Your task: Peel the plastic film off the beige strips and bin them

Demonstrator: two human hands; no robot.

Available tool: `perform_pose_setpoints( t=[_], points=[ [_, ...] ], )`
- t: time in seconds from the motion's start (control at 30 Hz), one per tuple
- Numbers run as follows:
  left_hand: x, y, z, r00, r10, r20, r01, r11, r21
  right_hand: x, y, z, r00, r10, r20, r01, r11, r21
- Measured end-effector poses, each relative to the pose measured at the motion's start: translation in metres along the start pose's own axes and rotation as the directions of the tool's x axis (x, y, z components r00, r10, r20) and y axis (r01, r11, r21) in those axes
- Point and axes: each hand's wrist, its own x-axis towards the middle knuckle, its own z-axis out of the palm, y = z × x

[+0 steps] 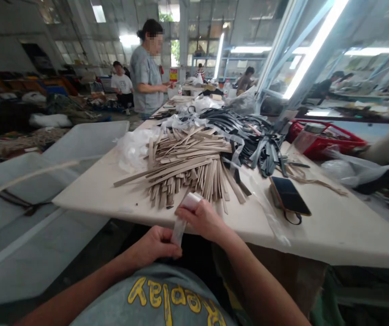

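A whitish, translucent strip (178, 230) runs between my two hands at the table's front edge. My left hand (158, 244) is closed on its lower end, thumb and fingers pinched together. Higher up and to the right, my right hand (203, 217) is closed round the upper part, where the strip looks folded or rolled. Just beyond my hands lies a large heap of beige flat strips (191, 163). Behind it, to the right, is a pile of dark strips (249, 131).
A phone (289, 194) lies on the pale table (228, 226) at the right. Clear plastic (136, 147) is left of the heap. A red basket (326, 136) stands at the back right, white bins (21, 217) at the left. A person (147, 77) stands beyond.
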Motion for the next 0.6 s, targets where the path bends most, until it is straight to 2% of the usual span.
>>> perform_pose_setpoints(
  t=[0.1,0.23,0.37,0.43,0.6],
  points=[
    [-0.003,0.006,-0.005,1.000,0.003,0.013,-0.003,1.000,-0.004,0.011,0.000,0.000,0.999,-0.002,0.038,0.002,1.000,0.008],
    [-0.008,0.013,-0.012,0.995,0.083,0.056,-0.082,0.996,-0.021,0.019,-0.004,0.004,1.000,0.003,0.027,-0.002,0.999,-0.046],
    [-0.006,0.005,-0.019,0.991,0.128,0.036,-0.130,0.988,0.083,0.027,0.000,0.009,0.999,-0.035,0.031,0.038,0.996,-0.083],
    [-0.004,-0.001,-0.023,0.989,0.146,0.008,-0.146,0.984,0.101,0.032,0.001,0.012,0.997,-0.036,0.064,0.041,0.996,-0.080],
    [-0.007,-0.011,-0.031,0.983,0.165,-0.078,-0.167,0.986,-0.024,0.044,-0.008,0.011,0.975,0.027,0.220,-0.002,0.993,-0.115]
  ],
)
